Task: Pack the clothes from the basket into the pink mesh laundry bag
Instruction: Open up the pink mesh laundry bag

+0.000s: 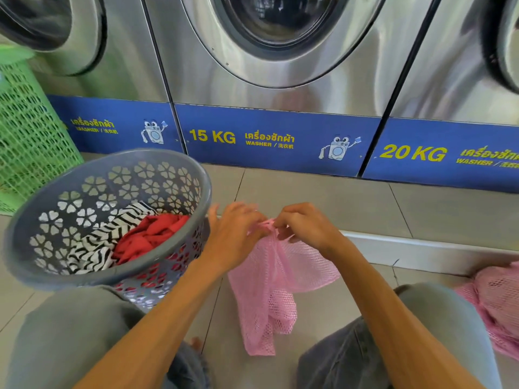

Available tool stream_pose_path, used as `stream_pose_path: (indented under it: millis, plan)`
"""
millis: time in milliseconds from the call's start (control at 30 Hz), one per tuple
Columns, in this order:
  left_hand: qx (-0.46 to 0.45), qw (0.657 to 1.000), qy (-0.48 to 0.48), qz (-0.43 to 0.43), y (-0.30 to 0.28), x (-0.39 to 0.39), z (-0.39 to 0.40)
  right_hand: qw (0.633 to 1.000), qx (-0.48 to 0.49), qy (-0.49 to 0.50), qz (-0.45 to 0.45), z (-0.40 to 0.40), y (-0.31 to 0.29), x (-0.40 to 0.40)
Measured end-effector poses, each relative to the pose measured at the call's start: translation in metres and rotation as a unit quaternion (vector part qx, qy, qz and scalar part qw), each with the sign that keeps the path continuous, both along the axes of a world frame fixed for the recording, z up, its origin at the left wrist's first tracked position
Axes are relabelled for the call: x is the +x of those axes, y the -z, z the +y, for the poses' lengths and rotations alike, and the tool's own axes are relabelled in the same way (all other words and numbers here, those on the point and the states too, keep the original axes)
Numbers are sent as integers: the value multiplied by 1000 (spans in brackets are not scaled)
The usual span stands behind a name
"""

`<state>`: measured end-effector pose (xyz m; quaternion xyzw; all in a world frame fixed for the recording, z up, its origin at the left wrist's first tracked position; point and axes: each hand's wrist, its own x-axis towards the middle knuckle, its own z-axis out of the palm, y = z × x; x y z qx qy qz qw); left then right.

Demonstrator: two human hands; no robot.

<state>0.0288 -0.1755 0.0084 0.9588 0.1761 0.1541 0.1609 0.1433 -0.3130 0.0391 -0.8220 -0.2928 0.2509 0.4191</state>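
Observation:
A pink mesh laundry bag (269, 287) hangs limp between my knees, its lower end resting on the floor tiles. My left hand (234, 237) and my right hand (304, 227) both pinch its top edge, close together. To the left stands a grey plastic basket (33, 265) with flower-shaped holes, tilted toward me. Inside it lie a red garment (148, 237) and a black-and-white striped garment (95, 248).
Steel front-loading washers (269, 66) with blue base panels line the back. A green lattice basket (25, 141) stands at the far left. A second pink mesh bag (494, 301), filled, lies by my right knee. A low metal ledge (421, 248) runs behind my hands.

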Motion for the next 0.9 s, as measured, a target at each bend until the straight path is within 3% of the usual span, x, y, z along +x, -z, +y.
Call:
stream_pose_path:
  millis: [200, 333, 567, 733, 900]
  plan:
    - [-5, 999, 20, -44, -8, 0, 15, 995, -84, -10, -49, 1, 10, 11]
    - [-65, 993, -44, -93, -18, -4, 31, 976, -206, -3, -76, -7, 27, 22]
    - [-78, 967, -136, -199, -19, -8, 59, 920, -375, 25, -110, -19, 47, 21]
    - [-109, 949, -177, -236, -26, -14, 66, 900, -414, 58, -126, -23, 46, 22]
    - [-98, 953, -145, -248, -31, -17, 62, 897, -432, 23, -92, -23, 42, 21]
